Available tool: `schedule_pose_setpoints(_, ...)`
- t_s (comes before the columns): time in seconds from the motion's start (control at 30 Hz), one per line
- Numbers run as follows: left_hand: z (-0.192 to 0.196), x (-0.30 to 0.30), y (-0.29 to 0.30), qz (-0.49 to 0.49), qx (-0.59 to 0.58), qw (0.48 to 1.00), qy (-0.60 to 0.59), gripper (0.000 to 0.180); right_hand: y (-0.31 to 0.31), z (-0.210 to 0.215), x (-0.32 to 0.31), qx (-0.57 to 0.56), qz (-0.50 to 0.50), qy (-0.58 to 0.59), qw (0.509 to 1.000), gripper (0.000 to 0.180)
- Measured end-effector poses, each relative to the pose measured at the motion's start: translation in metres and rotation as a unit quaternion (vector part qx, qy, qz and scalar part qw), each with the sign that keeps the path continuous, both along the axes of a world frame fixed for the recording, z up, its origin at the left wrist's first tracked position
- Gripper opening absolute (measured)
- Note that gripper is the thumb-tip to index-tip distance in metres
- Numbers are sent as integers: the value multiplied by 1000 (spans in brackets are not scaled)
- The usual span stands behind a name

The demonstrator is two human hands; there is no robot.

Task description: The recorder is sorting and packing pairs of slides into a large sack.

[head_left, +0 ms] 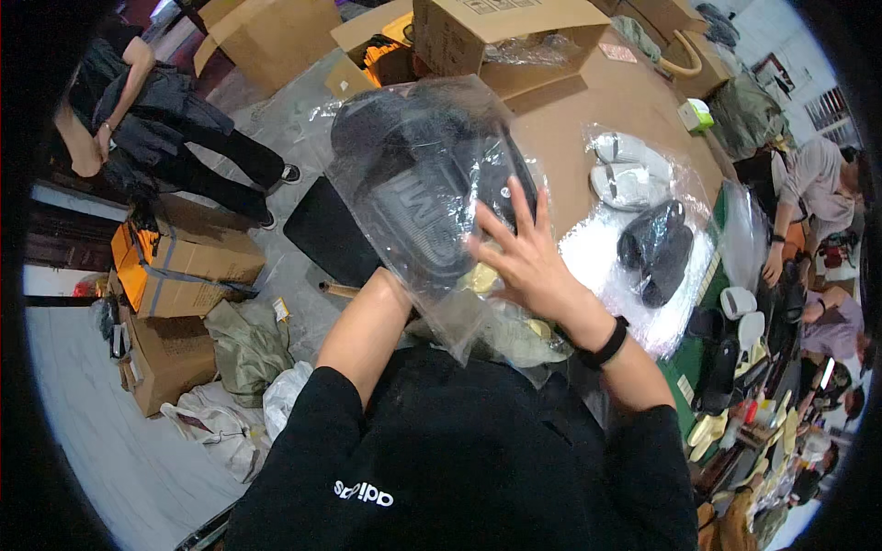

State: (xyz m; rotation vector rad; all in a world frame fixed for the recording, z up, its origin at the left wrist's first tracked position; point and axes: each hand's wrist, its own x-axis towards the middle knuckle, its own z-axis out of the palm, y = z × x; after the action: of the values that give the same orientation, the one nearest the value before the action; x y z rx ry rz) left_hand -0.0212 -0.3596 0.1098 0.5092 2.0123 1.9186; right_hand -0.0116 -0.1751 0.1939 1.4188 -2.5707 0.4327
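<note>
Bagging step, by the look of it: the right hand [528,262] lies with fingers spread on a clear plastic bag [432,202] holding black slippers [418,188]. The left hand is hidden behind the bag, grip unclear. Next probably calls for steadying it.

Packing workshop, cardboard boxes [184,262], bagged slippers [654,250]

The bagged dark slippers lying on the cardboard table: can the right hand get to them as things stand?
Probably yes, but not freely: the right hand is spread against the clear bag of black slippers held up before the person. The dark slippers lie uncovered just right.
</note>
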Motion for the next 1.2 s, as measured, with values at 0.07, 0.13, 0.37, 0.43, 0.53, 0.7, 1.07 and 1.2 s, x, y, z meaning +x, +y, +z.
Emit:
schedule_pose_setpoints(0.07, -2, -1, 13, -26, -23, 999, 15, 47, 1, -25, -13, -68, -58, 65, 994, 62)
schedule_pose_setpoints(0.13, -1, -12, 23, -52, -48, 997, 36, 46, 3, -33, -25, -147, -105, 90, 979, 49)
schedule_pose_setpoints(0.37, 14, -14, -11, -42, -382, 916, 115, 37, 18, -54, -6, -352, -168, -250, 886, 33)
schedule_pose_setpoints(0.43, -8, 21, -8, 101, -302, 945, 70, 45, 37, -66, 18, -409, -219, -297, 835, 34)
schedule_pose_setpoints(0.53, -254, 48, 21, -59, -535, 843, -18, 68, 43, -81, 27, -261, -203, -132, 935, 38)
schedule_pose_setpoints(0.7, -282, 98, 18, -107, -511, 835, 174, 69, 61, -161, 16, -230, -118, -176, 950, 39)
schedule_pose_setpoints(1.07, -165, 126, -6, -342, -334, 874, 90, 28, 27, -285, 21, -108, 22, -317, 942, 40)
schedule_pose_setpoints(1.2, -114, 139, -17, -365, -354, 860, 42, 20, 50, -338, 78, -48, -3, -407, 912, 40)
